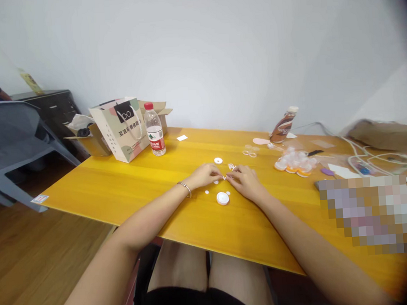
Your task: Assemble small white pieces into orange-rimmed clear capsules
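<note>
Over the middle of the yellow wooden table, my left hand and my right hand meet fingertip to fingertip. Both are closed in a pinch on a tiny white piece, too small to name. A round white disc-shaped part lies just in front of the hands. Behind them is a white ring with a hole. A small openwork white piece is beside my right fingers. Little white discs are scattered close by.
At the left stand a paper bag, a red-capped water bottle and open cardboard boxes. Toward the right are a brown drink bottle, a cluster of clear plastic cups, clear rings and white cables. A wall borders the back.
</note>
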The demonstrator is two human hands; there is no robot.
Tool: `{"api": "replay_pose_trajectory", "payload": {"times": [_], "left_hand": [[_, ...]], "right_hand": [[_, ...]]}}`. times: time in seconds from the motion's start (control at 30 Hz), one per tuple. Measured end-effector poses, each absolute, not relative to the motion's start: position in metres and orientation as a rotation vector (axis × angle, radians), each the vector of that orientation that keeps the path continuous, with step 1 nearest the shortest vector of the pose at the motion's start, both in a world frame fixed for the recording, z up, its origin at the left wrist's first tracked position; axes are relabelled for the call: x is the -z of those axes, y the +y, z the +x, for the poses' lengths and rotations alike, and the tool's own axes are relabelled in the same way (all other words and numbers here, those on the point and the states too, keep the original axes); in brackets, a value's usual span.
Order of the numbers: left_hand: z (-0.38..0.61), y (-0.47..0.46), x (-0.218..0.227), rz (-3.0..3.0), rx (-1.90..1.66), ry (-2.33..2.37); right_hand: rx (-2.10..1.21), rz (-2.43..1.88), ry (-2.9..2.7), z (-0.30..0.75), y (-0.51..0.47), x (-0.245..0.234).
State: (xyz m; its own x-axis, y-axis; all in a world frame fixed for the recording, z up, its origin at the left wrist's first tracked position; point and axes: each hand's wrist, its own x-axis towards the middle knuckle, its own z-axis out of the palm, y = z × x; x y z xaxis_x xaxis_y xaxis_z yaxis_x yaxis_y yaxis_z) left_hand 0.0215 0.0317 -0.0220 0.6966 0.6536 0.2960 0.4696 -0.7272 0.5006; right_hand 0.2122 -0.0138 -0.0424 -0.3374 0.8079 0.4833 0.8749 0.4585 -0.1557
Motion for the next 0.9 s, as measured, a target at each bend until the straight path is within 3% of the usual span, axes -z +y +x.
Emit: {"api": "replay_pose_trajectory", "payload": {"times": [0.4,0.6,0.73,0.9], "left_hand": [[0.023,0.026,0.023,2.458,-0.727,0.852],[0.031,0.030,0.024,2.186,-0.917,0.931],[0.048,0.032,0.022,2.423,-0.735,0.742],[0.071,0.031,0.020,2.814,-0.514,0.563]], "right_hand": [[0.145,-1.298,-2.194,0.202,-0.016,0.043],[-0.336,-1.290,-1.594,0.215,-0.012,0.036],[-0.634,-1.208,-1.236,0.225,-0.006,0.038],[-0.760,-1.139,-1.171,0.220,-0.009,0.037]]}}
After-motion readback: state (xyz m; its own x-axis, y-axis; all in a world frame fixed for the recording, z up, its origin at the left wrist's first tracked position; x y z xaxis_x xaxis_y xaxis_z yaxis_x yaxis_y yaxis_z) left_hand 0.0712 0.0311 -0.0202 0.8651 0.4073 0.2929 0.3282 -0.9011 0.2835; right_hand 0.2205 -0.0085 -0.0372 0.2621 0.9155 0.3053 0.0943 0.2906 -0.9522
